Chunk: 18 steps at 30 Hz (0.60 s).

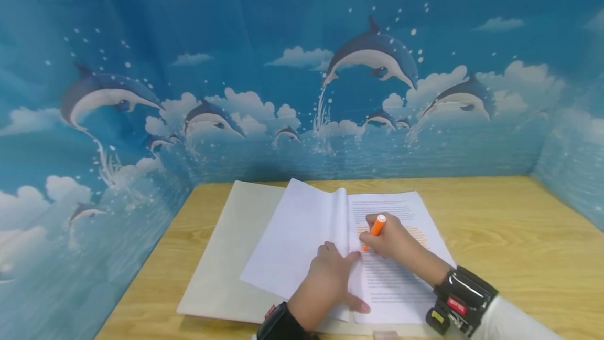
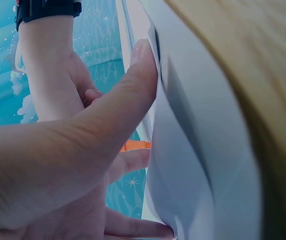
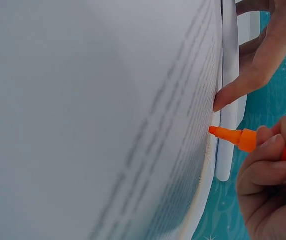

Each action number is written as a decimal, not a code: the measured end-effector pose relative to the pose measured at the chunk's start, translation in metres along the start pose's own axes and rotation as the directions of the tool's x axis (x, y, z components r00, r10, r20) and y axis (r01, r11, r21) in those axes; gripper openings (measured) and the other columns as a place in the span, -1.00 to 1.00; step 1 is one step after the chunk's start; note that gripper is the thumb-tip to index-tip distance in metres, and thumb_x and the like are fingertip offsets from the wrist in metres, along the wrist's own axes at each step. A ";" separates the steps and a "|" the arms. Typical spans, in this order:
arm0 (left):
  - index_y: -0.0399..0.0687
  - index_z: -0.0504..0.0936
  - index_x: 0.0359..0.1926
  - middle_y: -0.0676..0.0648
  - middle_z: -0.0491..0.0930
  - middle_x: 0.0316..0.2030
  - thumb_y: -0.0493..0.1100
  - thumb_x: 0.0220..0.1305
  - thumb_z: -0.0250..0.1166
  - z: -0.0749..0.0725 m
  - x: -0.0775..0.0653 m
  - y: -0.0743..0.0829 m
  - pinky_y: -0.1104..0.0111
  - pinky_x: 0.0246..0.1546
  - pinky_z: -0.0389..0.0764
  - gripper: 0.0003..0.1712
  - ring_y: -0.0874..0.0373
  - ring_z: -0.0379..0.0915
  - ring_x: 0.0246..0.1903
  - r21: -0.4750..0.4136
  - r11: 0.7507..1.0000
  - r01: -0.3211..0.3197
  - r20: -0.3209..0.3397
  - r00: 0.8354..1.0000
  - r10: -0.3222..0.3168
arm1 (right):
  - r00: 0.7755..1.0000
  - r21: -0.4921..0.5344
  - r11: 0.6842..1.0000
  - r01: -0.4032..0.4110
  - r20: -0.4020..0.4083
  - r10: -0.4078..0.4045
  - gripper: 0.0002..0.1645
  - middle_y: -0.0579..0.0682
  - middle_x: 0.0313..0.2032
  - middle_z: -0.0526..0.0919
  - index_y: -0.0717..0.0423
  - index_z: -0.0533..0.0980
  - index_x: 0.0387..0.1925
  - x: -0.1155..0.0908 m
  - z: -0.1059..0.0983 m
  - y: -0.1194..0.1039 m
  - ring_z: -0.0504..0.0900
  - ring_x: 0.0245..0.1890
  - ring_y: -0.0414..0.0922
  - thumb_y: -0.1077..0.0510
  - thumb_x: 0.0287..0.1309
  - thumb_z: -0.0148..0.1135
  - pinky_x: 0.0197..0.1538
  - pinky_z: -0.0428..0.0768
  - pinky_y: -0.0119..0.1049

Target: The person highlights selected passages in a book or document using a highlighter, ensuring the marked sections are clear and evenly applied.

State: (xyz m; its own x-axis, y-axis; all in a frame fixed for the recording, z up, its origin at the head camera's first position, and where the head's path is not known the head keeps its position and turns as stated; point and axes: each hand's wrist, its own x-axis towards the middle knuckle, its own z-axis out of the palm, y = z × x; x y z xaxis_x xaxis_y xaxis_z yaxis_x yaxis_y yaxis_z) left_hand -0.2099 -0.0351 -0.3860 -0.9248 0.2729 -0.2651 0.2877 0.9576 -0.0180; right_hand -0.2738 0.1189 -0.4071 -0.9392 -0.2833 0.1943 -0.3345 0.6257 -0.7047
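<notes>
An orange highlighter (image 1: 377,225) is gripped in my right hand (image 1: 395,237), its tip down at the printed page (image 1: 401,282) by the left end of a text line. Several lines there carry orange marking, partly covered by the hand. In the right wrist view the highlighter (image 3: 240,138) points at the paper, fingers curled round its barrel. My left hand (image 1: 327,274) rests spread over the fold, thumb and fingertips pressing the paper. The left wrist view shows the left thumb (image 2: 127,90) against the page edge. A turned-over sheet (image 1: 302,235) lies left of the fold.
Under the papers lies a large cream board or folder (image 1: 222,272) on the wooden table (image 1: 509,230). A small pale block (image 1: 385,335) sits at the near edge, partly cut off. Behind the table hangs a blue dolphin backdrop (image 1: 264,67). Both wrists wear black straps.
</notes>
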 end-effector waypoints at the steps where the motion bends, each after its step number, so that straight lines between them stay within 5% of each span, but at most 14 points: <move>1: 0.47 0.26 0.30 -0.26 0.39 -0.04 0.56 -0.65 0.35 0.000 0.000 0.000 0.29 -0.19 0.58 0.25 0.00 0.31 -0.14 -0.002 1.000 -0.001 0.002 1.000 0.001 | 1.000 0.002 1.000 0.000 -0.004 0.000 -0.61 -0.17 -0.85 0.26 0.06 0.15 -0.75 0.000 -0.001 0.001 0.30 -0.88 -0.25 0.34 -0.16 0.19 -0.76 0.20 -0.46; 18: 0.48 0.28 0.29 -0.28 0.36 0.06 0.49 -0.67 0.40 0.002 0.003 -0.001 0.15 -0.10 0.61 0.24 -0.04 0.33 -0.10 -0.114 0.992 0.046 0.065 0.997 -0.039 | 0.996 -0.050 0.994 -0.093 -0.020 0.092 -0.61 -0.15 -0.81 0.26 0.04 0.16 -0.72 -0.010 -0.017 0.011 0.35 -0.85 -0.22 0.29 -0.15 0.22 -0.75 0.28 -0.45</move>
State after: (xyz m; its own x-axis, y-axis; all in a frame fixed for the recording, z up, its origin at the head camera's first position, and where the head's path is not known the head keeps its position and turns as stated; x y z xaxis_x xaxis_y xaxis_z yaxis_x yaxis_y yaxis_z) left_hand -0.2126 -0.0348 -0.3884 -0.9171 0.2289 -0.3265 0.2146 0.9734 0.0798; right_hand -0.2691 0.1415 -0.4054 -0.9672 -0.2100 0.1427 -0.2496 0.6845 -0.6850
